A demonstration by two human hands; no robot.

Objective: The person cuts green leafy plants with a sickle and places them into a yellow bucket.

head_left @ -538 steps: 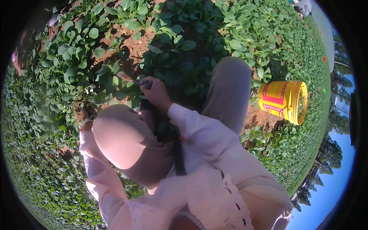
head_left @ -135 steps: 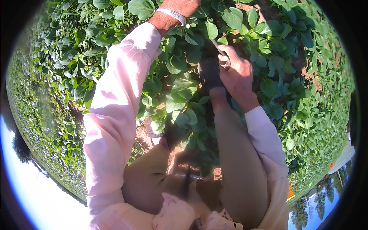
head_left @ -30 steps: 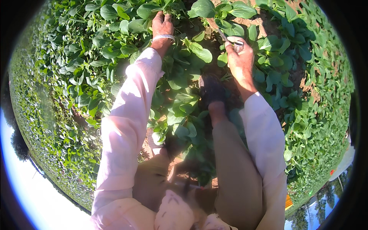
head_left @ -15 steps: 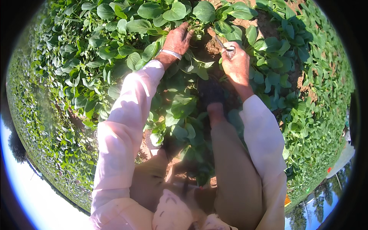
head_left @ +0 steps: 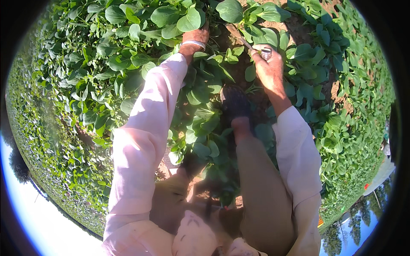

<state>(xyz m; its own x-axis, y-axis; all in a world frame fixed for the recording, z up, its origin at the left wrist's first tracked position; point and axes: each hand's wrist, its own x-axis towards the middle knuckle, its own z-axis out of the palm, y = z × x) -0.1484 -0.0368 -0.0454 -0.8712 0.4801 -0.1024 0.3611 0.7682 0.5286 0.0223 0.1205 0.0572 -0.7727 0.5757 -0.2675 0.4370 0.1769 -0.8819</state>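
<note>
My left hand, with a pale band at the wrist, reaches in among broad-leaved green plants at the top. Leaves hide its fingers, so whether it grips anything cannot be seen. To its right, my right hand is closed around a small hand weeding tool. The tool's thin shaft points up and left to a soil-brown end near the ground, beside a large round leaf. A shiny metal part of it shows at my fingers. Low leafy plants stand between the two hands.
My dark shoe is planted among the leaves below the hands. Dense plants spread to the left, and more to the right. Bare brown soil shows in gaps. Leafy plants also grow between my legs.
My left hand has pushed farther up under the leaves, and its fingers are now hidden. The right hand has shifted slightly right and down with the weeding tool.
</note>
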